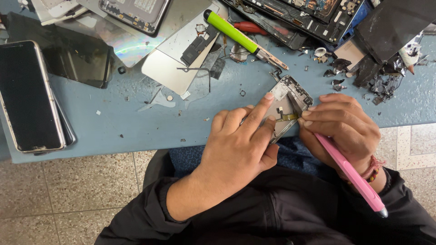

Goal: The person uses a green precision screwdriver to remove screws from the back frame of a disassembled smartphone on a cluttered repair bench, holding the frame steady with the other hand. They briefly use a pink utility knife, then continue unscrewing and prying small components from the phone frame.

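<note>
- Head view: at the near edge of a blue worktop (218, 122), a person bends over an opened phone frame (287, 106), which lies tilted with one end hanging past the edge towards the lap.
- The left hand (236, 145) lies over the frame's lower half, its fingers (262, 106) pressed flat on the inner plate, apparently to pin the frame down so it cannot slide.
- The right hand (343, 124) has its fingers pinched shut on a pink tool (349, 174), gripped close to the working end, a hold that looks suited to fine control; the handle trails back over the wrist.
- The tool's tip meets a small yellowish part (289, 116) inside the frame, just beside the left fingertips.
- A green-handled screwdriver (238, 34) lies well apart, up the worktop among loose back plates and dark glass shards.
- Two intact phones (29, 97) sit stacked at the far left, well apart from the scrap.
- Stripped phone bodies (313, 18) crowd the far edge.
</note>
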Demonstrator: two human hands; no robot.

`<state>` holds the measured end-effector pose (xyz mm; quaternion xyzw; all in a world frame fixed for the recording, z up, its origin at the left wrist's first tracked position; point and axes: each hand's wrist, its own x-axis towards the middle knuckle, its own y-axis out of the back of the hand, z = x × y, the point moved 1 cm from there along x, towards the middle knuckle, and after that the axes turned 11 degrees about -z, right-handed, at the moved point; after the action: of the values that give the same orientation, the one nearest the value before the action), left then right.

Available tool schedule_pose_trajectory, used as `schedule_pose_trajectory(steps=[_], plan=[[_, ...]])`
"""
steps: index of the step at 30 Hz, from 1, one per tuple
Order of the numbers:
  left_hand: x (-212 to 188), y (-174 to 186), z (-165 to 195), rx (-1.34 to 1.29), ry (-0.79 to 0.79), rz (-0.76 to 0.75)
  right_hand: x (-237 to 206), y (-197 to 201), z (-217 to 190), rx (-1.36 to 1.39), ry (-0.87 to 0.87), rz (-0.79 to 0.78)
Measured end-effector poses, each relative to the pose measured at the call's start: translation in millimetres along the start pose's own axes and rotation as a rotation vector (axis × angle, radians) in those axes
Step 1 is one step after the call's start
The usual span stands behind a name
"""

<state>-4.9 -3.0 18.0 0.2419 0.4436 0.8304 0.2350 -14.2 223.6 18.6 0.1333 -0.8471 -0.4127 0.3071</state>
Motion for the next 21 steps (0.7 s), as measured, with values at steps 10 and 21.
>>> schedule_pose_trajectory(steps=[10, 21], plan=[[-0.6, -0.2, 0.1, 0.003, -0.002, 0.003, -5.1, -1.5, 2.6, 0.033, 0.024, -0.004], [0.3, 0.0, 0.6, 0.004, -0.006, 0.001, -5.5, -2.2, 6.4, 0.042, 0.064, -0.031]])
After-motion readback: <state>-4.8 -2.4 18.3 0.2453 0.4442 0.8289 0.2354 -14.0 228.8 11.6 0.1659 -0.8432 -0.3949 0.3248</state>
